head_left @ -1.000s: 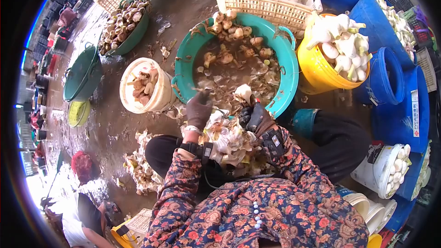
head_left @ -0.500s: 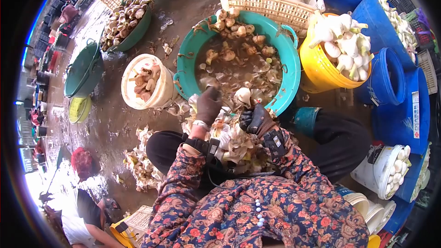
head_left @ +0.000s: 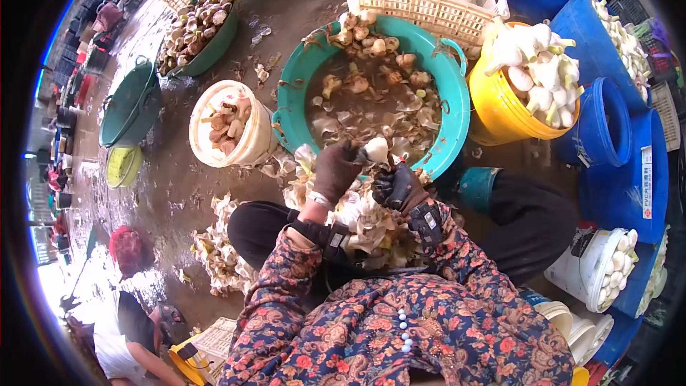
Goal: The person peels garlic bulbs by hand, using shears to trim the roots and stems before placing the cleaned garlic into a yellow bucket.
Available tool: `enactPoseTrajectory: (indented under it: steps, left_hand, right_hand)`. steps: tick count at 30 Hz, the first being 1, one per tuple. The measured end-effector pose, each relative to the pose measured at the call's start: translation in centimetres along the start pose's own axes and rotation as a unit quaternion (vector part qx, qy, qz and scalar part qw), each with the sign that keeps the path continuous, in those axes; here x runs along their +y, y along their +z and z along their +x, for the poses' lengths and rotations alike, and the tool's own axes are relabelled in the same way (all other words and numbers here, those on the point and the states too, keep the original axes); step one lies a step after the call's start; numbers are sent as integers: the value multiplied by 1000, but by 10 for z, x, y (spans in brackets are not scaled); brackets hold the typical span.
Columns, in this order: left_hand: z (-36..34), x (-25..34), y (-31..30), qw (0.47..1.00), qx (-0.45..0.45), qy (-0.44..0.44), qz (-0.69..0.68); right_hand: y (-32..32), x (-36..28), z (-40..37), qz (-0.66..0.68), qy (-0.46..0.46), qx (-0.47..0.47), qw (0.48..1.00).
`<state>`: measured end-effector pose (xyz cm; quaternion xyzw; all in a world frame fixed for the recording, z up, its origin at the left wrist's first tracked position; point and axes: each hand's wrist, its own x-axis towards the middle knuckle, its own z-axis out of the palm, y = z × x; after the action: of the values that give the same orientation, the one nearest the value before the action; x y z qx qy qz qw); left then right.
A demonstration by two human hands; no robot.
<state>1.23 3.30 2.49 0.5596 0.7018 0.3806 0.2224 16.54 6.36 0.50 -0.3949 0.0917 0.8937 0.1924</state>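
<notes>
A white garlic bulb [head_left: 376,149] is at the near side of the green tub [head_left: 451,111]. My right hand [head_left: 400,189], in a dark glove, is closed just below the bulb and grips it from underneath. My left hand [head_left: 337,174], also gloved, has its fingers curled together against the bulb's left side; what they pinch is hidden. Brown, unpeeled garlic bulbs [head_left: 357,83] and loose skins lie inside the tub. Under my hands, a heap of pale garlic skins [head_left: 371,221] covers my lap.
Left of the tub stands a white bucket [head_left: 202,144] holding brownish pieces. A yellow bucket [head_left: 493,111] heaped with white bulbs is on the right, beside blue bins [head_left: 625,171]. Behind the tub sits a cream crate [head_left: 421,11]. Another person [head_left: 128,336] is at the lower left.
My left hand has moved right and closed in on the bulb, from a spot apart from it. My right hand and the bulb have stayed nearly in place.
</notes>
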Motion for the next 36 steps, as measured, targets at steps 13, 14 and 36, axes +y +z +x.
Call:
enactPoseTrajectory:
  steps: [13,14,36]
  left_hand:
    - [37,-56,-7,979,-112,-115,127]
    - [48,-67,-3,980,-108,-109,126]
    - [156,-215,96,923,-305,191,138]
  right_hand:
    - [-14,-27,20,-268,-84,126,951]
    - [-12,-34,21,-356,-152,184,904]
    - [-7,-85,96,-691,-439,188,543]
